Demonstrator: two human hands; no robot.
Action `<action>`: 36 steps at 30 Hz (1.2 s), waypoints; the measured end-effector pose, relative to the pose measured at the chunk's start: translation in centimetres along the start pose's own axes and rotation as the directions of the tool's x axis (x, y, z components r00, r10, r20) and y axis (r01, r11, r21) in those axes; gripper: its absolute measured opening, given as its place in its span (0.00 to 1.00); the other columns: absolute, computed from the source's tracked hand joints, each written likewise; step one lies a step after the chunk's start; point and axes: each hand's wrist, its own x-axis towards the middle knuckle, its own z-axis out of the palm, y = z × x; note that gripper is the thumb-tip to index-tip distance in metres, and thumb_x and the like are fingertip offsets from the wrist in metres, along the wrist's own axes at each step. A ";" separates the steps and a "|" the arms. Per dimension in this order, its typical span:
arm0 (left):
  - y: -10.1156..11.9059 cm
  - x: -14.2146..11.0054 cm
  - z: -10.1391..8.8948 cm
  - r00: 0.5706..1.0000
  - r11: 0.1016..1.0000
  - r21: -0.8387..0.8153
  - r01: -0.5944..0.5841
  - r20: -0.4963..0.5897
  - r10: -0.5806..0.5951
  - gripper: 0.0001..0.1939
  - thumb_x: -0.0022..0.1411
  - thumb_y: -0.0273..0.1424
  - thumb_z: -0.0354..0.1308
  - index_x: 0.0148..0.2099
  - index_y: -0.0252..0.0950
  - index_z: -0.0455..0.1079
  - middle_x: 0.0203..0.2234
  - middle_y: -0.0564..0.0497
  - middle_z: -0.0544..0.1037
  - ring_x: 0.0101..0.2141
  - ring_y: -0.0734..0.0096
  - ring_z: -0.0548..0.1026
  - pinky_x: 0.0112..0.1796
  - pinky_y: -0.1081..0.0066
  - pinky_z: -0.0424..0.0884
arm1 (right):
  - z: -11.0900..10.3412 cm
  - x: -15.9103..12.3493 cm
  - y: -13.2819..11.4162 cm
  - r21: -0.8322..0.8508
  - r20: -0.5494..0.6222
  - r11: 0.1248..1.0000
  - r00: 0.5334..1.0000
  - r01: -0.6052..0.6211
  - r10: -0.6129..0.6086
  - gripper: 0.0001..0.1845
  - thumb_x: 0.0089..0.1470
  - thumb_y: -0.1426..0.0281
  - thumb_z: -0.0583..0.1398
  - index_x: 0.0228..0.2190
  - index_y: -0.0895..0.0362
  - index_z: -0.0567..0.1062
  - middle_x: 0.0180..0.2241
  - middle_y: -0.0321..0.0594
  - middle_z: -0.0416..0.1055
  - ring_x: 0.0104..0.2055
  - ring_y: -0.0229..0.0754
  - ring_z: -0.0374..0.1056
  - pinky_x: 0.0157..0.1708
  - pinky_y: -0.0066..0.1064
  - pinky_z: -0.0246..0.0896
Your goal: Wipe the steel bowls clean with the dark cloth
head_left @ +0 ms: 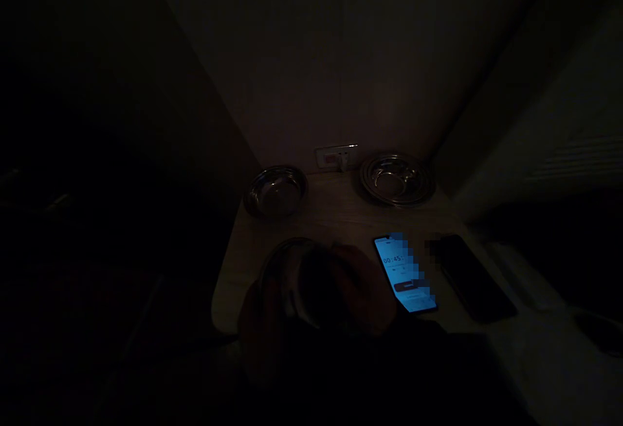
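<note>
The room is very dark. At the table's near edge a round steel bowl (287, 270) is tilted up between my two hands. My left hand (257, 325) seems to grip its lower left rim. My right hand (363, 286) lies over the bowl's right side, with something dark (318, 289) against the inside of the bowl. The right hand's fingers are lost in the dark. A lit phone (403, 273) with a blue timer screen lies just right of my right hand.
A small pale table (341, 218) stands in a corner. A steel bowl (276, 190) sits at its back left and a steel plate (396, 179) at its back right. A wall socket (335, 156) is between them. A dark phone (474, 276) lies right of the lit one.
</note>
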 end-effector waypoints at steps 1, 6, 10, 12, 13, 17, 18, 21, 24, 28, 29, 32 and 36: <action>0.2 -0.1 0.0 1.000 1.000 0.013 0.010 -0.005 -0.010 0.17 0.59 0.43 0.48 0.38 0.36 0.71 0.30 0.45 0.77 0.30 0.63 0.72 0.29 0.67 0.66 | -0.2 -0.2 0.2 0.013 -0.014 0.999 0.999 -0.035 0.035 0.13 0.56 0.72 0.54 0.42 0.54 0.73 0.40 0.41 0.74 0.41 0.41 0.71 0.42 0.34 0.68; 0.9 -0.6 -0.2 0.999 1.000 -0.014 -0.019 -0.044 0.019 0.17 0.61 0.40 0.45 0.37 0.36 0.71 0.33 0.45 0.77 0.33 0.64 0.73 0.33 0.68 0.68 | 0.2 -2.1 -0.5 -0.033 -0.037 0.999 0.999 -0.016 0.015 0.13 0.56 0.72 0.54 0.43 0.53 0.72 0.41 0.41 0.74 0.42 0.42 0.71 0.41 0.34 0.69; 0.6 -0.9 -0.1 0.998 0.998 -0.017 -0.055 -0.045 0.055 0.15 0.60 0.39 0.47 0.37 0.36 0.71 0.33 0.45 0.77 0.34 0.63 0.73 0.34 0.68 0.69 | 0.6 -3.8 -2.6 -0.095 -0.060 0.993 0.995 0.073 -0.079 0.12 0.58 0.70 0.53 0.41 0.51 0.73 0.39 0.41 0.73 0.40 0.42 0.71 0.37 0.30 0.70; 0.4 -1.2 -0.1 0.995 0.996 -0.008 -0.089 -0.041 0.089 0.15 0.60 0.39 0.48 0.39 0.36 0.72 0.33 0.45 0.77 0.33 0.63 0.74 0.33 0.68 0.70 | 0.7 -4.3 -3.6 -0.124 -0.083 0.990 0.993 0.072 -0.082 0.11 0.58 0.69 0.54 0.40 0.51 0.74 0.36 0.40 0.74 0.37 0.41 0.71 0.31 0.28 0.70; 0.2 -1.4 -0.1 0.993 0.994 -0.002 -0.111 -0.041 0.111 0.15 0.59 0.38 0.48 0.40 0.36 0.71 0.34 0.45 0.77 0.33 0.62 0.74 0.33 0.68 0.70 | 0.8 -4.4 -4.0 -0.136 -0.093 0.989 0.993 0.057 -0.070 0.10 0.58 0.68 0.54 0.39 0.50 0.74 0.35 0.40 0.74 0.35 0.41 0.71 0.29 0.28 0.70; 0.2 -2.0 -0.1 0.975 0.974 0.054 -0.219 -0.026 0.221 0.16 0.60 0.35 0.47 0.44 0.36 0.71 0.38 0.44 0.77 0.37 0.61 0.74 0.37 0.66 0.70 | 0.1 -2.8 -4.2 -0.212 0.016 0.953 0.975 0.218 -0.220 0.12 0.60 0.69 0.52 0.39 0.51 0.74 0.34 0.41 0.75 0.36 0.43 0.70 0.32 0.32 0.69; 0.3 -2.1 -0.1 0.968 0.967 0.071 -0.246 -0.024 0.248 0.16 0.60 0.34 0.48 0.44 0.36 0.71 0.38 0.43 0.77 0.38 0.60 0.74 0.38 0.66 0.70 | -0.2 -2.1 -3.9 -0.242 0.051 0.922 0.953 0.303 -0.300 0.13 0.60 0.70 0.51 0.40 0.53 0.74 0.36 0.42 0.75 0.37 0.44 0.69 0.33 0.34 0.69; 0.9 -2.3 -0.1 0.965 0.960 0.112 -0.258 -0.017 0.261 0.15 0.59 0.33 0.48 0.44 0.35 0.72 0.36 0.44 0.78 0.38 0.61 0.75 0.37 0.68 0.70 | -0.8 -0.4 -3.3 -0.316 0.087 0.842 0.897 0.437 -0.433 0.15 0.60 0.73 0.49 0.41 0.58 0.74 0.37 0.46 0.73 0.38 0.45 0.67 0.35 0.37 0.69; 1.1 -2.3 -0.1 0.972 0.964 0.121 -0.235 0.010 0.236 0.16 0.61 0.33 0.46 0.43 0.33 0.72 0.35 0.44 0.78 0.33 0.65 0.76 0.32 0.70 0.71 | -0.7 -0.4 -3.3 -0.291 0.072 0.883 0.929 0.368 -0.363 0.15 0.60 0.73 0.49 0.38 0.55 0.75 0.36 0.43 0.73 0.37 0.42 0.67 0.34 0.32 0.68; 0.9 -2.1 0.2 0.966 0.964 0.073 -0.256 -0.014 0.258 0.16 0.61 0.33 0.46 0.42 0.33 0.72 0.33 0.45 0.79 0.31 0.67 0.76 0.30 0.72 0.70 | -0.5 -0.9 -3.3 -0.236 0.038 0.885 0.914 0.402 -0.405 0.14 0.60 0.73 0.50 0.39 0.56 0.74 0.37 0.43 0.73 0.39 0.41 0.67 0.35 0.30 0.68; 0.8 -2.1 0.3 0.966 0.965 0.057 -0.256 -0.027 0.258 0.15 0.62 0.34 0.46 0.42 0.34 0.72 0.33 0.46 0.79 0.31 0.67 0.76 0.30 0.72 0.70 | -0.6 -0.8 -3.2 -0.241 0.019 0.872 0.900 0.427 -0.435 0.13 0.60 0.73 0.50 0.39 0.57 0.74 0.37 0.45 0.73 0.39 0.43 0.66 0.36 0.33 0.68; 0.5 -2.2 0.5 0.964 0.965 0.019 -0.263 -0.043 0.264 0.15 0.61 0.35 0.47 0.41 0.36 0.72 0.32 0.46 0.78 0.32 0.66 0.75 0.32 0.70 0.70 | -0.7 -0.5 -2.9 -0.226 0.012 0.885 0.910 0.406 -0.414 0.14 0.61 0.73 0.49 0.39 0.57 0.74 0.36 0.43 0.73 0.38 0.41 0.66 0.34 0.30 0.68; 0.2 -2.2 0.4 0.990 0.990 -0.007 -0.139 -0.003 0.139 0.17 0.62 0.39 0.46 0.44 0.36 0.71 0.37 0.46 0.78 0.36 0.63 0.75 0.35 0.68 0.70 | -0.5 -0.6 -2.8 -0.199 0.016 0.873 0.892 0.445 -0.451 0.15 0.61 0.72 0.49 0.39 0.57 0.74 0.37 0.44 0.73 0.39 0.42 0.66 0.37 0.32 0.68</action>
